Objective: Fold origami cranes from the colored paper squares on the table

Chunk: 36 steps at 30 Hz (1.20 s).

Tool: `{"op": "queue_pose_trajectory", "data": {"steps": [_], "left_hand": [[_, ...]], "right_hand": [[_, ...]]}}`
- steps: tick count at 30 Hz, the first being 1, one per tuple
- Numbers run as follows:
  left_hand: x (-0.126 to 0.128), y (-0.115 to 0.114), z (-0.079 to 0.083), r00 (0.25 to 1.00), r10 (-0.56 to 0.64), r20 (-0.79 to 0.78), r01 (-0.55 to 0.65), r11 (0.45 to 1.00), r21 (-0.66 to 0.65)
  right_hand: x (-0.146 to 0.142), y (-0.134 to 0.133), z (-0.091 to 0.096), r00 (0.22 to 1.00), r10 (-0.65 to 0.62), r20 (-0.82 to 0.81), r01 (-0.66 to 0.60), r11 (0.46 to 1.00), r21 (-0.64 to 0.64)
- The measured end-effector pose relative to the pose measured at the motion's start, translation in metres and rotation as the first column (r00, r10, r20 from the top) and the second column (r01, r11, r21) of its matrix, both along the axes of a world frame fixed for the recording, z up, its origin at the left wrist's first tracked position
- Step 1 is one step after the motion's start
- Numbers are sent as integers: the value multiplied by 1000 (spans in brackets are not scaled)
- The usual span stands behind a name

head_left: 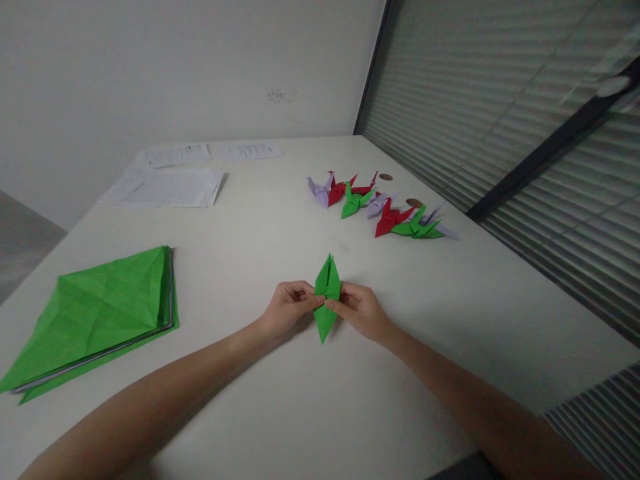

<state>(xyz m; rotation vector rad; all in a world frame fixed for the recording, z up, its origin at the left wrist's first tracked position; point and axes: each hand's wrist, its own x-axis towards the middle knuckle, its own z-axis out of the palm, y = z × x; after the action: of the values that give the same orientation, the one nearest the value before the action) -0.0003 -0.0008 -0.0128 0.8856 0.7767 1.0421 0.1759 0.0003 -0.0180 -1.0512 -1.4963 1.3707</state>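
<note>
A green folded origami paper [326,327], shaped like a long diamond with a slit in its upper half, is held between both hands over the table. My left hand [290,305] pinches its left edge, thumb on top near the middle. From the other side, my right hand [364,310] grips the right edge, its thumb also pressing on the front. The two thumb tips nearly meet at the paper's centre. Fingers behind the paper are partly hidden.
Beyond the hands, several finished paper cranes in red, green [356,202] and lilac [320,191] stand grouped near two brown round discs [414,203]. A stack of creased green paper [110,300] lies at left. Printed sheets [170,188] lie farther back. Window blinds [500,100] border the right side.
</note>
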Motion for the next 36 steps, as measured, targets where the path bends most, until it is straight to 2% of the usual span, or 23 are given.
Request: {"op": "queue_pose_trajectory", "data": {"steps": [4, 6, 7, 9, 10, 11, 13, 15, 18, 20, 22, 25, 27, 30, 36], "left_hand": [[1, 0, -2, 999, -42, -24, 43, 998, 47], [2, 0, -1, 996, 18, -92, -9, 995, 102], [2, 0, 0, 983, 97, -154, -71, 984, 166], [2, -1, 3, 916, 291, -277, -180, 915, 362], [2, -2, 4, 876, 360, -322, -188, 868, 460], [2, -4, 6, 850, 390, -353, -159, 830, 534], [2, -7, 8, 857, 340, -388, -51, 805, 592], [3, -11, 9, 882, 241, -405, 36, 823, 567], [4, -15, 10, 913, 114, -391, 93, 876, 473], [5, -15, 10, 939, 59, -339, 88, 912, 402], [5, -12, 9, 971, 55, -231, 23, 946, 323], [6, -8, 7, 993, 88, -74, -73, 980, 187], [6, -7, 6, 995, 92, -24, -88, 987, 136], [6, -7, 5, 996, 90, 2, -90, 988, 129], [6, -7, 5, 997, 80, -7, -79, 991, 108]], "right_hand": [[0, 0, 1, 999, 31, -22, -32, 998, -48], [1, 1, -2, 999, 15, -33, -18, 997, -75], [1, 2, -4, 1000, -10, -26, 8, 997, -73], [2, 4, -8, 997, -75, 10, 75, 997, -30], [2, 5, -9, 994, -103, 30, 103, 995, 1], [2, 5, -10, 992, -121, 47, 119, 992, 31], [2, 4, -9, 989, -129, 76, 122, 989, 87], [1, 2, -4, 984, -127, 122, 109, 983, 149], [1, -3, 6, 972, -106, 207, 49, 964, 261], [2, -5, 10, 968, -73, 239, -9, 946, 323], [2, -6, 10, 970, -64, 234, -25, 933, 358], [1, -4, 5, 986, -107, 130, 61, 946, 319], [-1, -2, 2, 991, -135, 7, 128, 960, 250], [-2, 2, 0, 981, -145, -125, 164, 974, 158], [-2, 4, 1, 969, -144, -201, 161, 985, 68]]}}
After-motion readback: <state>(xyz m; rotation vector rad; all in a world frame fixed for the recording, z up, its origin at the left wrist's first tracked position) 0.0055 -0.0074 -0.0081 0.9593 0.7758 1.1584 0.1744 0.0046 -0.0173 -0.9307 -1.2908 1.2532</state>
